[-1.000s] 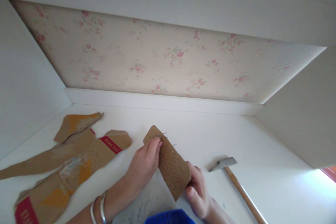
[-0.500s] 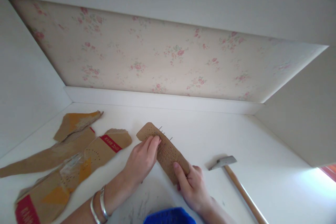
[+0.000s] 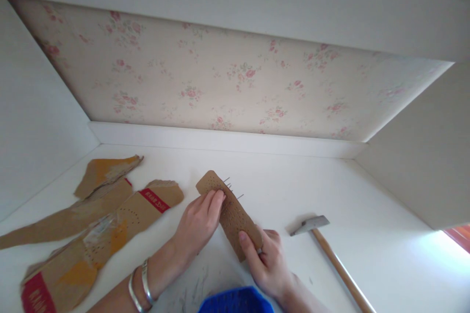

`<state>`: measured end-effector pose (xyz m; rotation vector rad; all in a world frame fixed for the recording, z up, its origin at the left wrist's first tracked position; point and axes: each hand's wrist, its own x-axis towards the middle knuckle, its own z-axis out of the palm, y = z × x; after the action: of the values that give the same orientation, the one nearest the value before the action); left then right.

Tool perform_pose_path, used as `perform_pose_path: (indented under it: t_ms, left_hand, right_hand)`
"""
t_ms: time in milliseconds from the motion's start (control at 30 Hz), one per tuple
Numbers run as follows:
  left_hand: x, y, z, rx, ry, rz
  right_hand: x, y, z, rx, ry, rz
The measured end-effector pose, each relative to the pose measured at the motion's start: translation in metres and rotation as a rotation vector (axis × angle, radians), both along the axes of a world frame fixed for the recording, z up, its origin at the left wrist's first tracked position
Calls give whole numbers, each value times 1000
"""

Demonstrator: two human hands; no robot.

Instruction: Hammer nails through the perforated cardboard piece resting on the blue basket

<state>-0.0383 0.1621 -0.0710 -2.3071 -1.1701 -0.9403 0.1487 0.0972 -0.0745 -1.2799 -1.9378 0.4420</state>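
A strip of brown cardboard [image 3: 235,220], dotted with small holes, is held tilted above the white surface. Several thin nails [image 3: 228,184] stick out past its upper right edge. My right hand [image 3: 270,259] grips the strip's lower end, thumb on the near face and fingers behind. The fingers of my left hand [image 3: 200,215], which has two silver bangles at the wrist, are pinched together against the near face, near the upper end. Whatever lies between those fingertips is hidden. Below both hands, a blue container [image 3: 237,301] is partly cut off by the frame's bottom edge.
To the right lies a hammer [image 3: 340,266] with a wooden handle. Torn cardboard pieces [image 3: 147,212] with red and orange patches lie at left. Dark nails [image 3: 193,291] are scattered beside the blue container. White panels and a floral-papered wall [image 3: 220,78] enclose the surface.
The cardboard strip has tilted slightly, and the nails behind it show a little longer. Its lower end and my right hand have dropped slightly. My left hand stays pinched at the same spot.
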Motion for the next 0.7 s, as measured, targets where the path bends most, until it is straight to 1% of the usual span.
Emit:
perform_pose_path:
  t_ms: [100, 167, 267, 367, 467, 567, 700]
  left_hand:
    - [-1, 0, -1, -3, 5, -26]
    - [-2, 0, 0, 0, 27, -56]
    - [-5, 0, 4, 13, 61, -83]
    - [-5, -1, 9, 42, 86, -91]
    - [-3, -4, 13, 67, 114, -131]
    - [1, -8, 14, 55, 149, -170]
    - [3, -10, 14, 32, 185, -180]
  right_hand:
    - [2, -1, 8, -41, 136, -29]
    - [3, 0, 14, -15, 189, -60]
    - [3, 4, 25, 53, 168, -104]
    - [3, 9, 38, -25, 111, -130]
    - [0, 11, 48, -98, 37, -87]
    - [-4, 10, 52, -90, -39, -37]
    - [-7, 9, 45, -90, -41, -8]
